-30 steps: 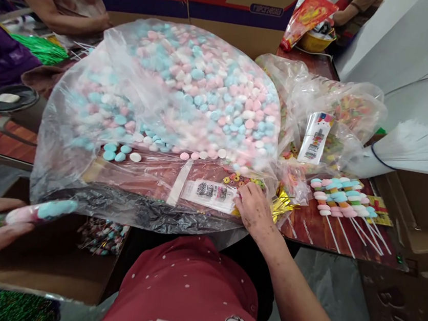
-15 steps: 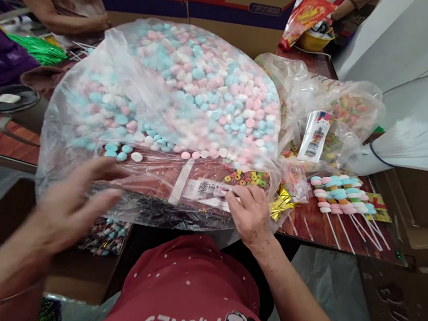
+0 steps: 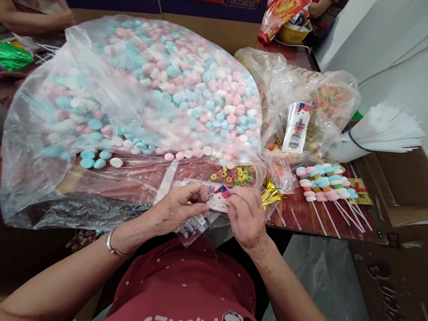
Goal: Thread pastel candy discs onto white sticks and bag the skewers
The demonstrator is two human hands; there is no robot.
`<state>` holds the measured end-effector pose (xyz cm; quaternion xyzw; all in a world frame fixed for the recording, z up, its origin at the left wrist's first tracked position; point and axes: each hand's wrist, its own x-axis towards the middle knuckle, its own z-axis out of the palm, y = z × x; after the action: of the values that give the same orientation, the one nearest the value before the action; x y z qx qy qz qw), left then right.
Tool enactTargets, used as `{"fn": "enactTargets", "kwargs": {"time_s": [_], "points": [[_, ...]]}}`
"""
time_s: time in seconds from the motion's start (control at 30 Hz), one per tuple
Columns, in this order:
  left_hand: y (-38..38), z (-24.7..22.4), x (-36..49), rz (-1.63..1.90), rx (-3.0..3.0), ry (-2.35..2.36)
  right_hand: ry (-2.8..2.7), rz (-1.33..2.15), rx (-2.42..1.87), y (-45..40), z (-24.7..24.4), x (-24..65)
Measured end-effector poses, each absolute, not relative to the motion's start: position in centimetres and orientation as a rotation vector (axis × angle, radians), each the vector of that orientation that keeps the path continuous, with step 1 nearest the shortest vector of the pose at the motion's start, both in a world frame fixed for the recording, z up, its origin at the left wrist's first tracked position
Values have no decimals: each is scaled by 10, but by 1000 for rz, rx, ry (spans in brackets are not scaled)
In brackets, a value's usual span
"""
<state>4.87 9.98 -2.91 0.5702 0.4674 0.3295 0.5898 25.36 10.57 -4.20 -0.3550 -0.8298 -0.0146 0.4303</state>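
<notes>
Left, I see the sweets bag point(image 3: 160, 90); the left hand point(image 3: 180, 204) is pinched on a clear packet point(image 3: 193, 228), which hangs below its fingers; right hand point(image 3: 249, 218) just beside, fingers bunched, though I cannot tell whether they grip it; then gold tinsel point(image 3: 272, 194); farther right, skewers point(image 3: 324, 182).

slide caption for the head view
Left hand and right hand at a clear printed packet, bagged pastel candies beyond.

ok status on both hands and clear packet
Left hand and right hand at clear printed packet, exact grips unclear. Packet stack just beyond, not blocking.
</notes>
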Motion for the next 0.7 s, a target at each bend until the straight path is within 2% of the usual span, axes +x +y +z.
{"fn": "enactTargets", "kwargs": {"time_s": [0.13,0.27,0.4,0.7], "points": [[103,-20,48,806,1532,1132,-1866,332,-1113,108,-38,256],[107,-13,46,714,1687,1141,-1980,658,-1107,110,-33,257],[107,-16,47,638,1739,1119,-2040,598,-1008,108,-34,253],[105,-32,48,719,1991,1165,-2054,386,-1032,105,-46,249]]}}
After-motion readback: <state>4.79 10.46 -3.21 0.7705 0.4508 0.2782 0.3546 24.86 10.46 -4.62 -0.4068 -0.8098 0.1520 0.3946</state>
